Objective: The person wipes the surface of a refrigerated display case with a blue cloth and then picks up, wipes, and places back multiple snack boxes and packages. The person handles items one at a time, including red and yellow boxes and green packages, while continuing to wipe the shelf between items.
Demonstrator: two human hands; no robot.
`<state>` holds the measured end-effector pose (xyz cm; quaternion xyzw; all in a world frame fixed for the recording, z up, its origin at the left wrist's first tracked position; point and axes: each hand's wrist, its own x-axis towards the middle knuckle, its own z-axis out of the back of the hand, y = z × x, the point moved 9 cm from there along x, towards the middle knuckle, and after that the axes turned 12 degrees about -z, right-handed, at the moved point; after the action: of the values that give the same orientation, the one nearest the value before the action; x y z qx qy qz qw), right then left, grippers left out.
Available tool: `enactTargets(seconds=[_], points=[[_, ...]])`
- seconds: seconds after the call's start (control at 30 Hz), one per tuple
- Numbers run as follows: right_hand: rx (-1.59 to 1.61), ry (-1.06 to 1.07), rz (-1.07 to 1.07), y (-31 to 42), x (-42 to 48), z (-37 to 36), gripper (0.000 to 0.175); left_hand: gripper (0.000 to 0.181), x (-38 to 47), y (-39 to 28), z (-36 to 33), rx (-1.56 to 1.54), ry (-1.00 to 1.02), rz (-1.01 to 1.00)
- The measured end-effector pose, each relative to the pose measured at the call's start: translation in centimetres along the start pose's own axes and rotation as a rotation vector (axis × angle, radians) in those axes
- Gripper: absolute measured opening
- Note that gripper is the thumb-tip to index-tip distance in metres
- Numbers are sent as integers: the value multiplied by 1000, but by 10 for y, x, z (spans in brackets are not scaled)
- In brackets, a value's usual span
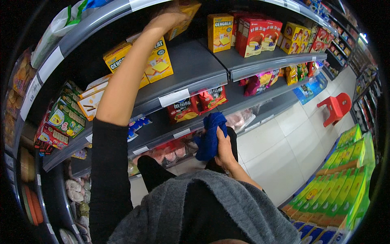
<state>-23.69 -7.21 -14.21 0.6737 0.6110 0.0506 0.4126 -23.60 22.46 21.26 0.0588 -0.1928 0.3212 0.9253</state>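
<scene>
My left hand (169,19), partly blurred, reaches over the upper shelf (195,59) and grips a tilted yellow cake box (185,21). Part of that box runs up to the dark top of the picture. Beneath my forearm, more yellow boxes stand on the shelf, one of them with its front (160,62) facing me. Bunched in my right hand (225,149) is a dark blue cloth (211,134), held low in front of the shelves.
Farther right on the shelf are another yellow box (220,33) and red pie boxes (253,36). Red snack bags (213,97) lie one tier below. A red plastic stool (335,108) stands on the tiled floor (274,146). Green packages (329,183) are stacked at right.
</scene>
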Motion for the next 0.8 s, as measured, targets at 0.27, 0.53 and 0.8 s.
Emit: enactTargets(seconds=[0.27, 0.53, 0.8], points=[[-358, -394, 829, 117, -80, 4, 68, 56, -176, -89, 19, -947, -604, -288], [-1000, -203, 1419, 153, -144, -120, 42, 59, -259, -165, -75, -874, -43, -379], [-154, -239, 1145, 135, -63, -32, 43, 52, -263, -131, -30, -942, -544, -159]])
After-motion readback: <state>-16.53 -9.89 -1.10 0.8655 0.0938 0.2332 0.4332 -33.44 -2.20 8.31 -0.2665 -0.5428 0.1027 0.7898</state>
